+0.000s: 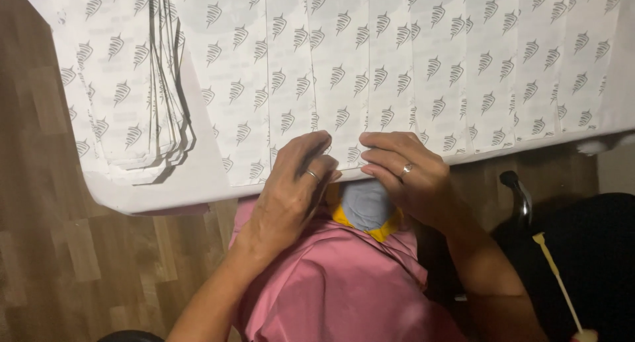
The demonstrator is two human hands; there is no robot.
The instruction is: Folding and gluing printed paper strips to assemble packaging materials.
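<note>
White printed paper sheets (397,64) lie side by side across the table (165,196), a finished-looking stack (142,84) at its left end, while the left hand (291,190) and right hand (403,173) pinch one sheet's near edge at the table rim, its handling apparently unfinished.

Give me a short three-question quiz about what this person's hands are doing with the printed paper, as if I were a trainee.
1. True or false: both hands touch the near edge of the printed paper sheets.
2. Which hand is closer to the stack of folded sheets: A left hand, B right hand?
3. What colour is the cloth below the hands?

Key: 1 true. 2 A. 3 pink.
</note>
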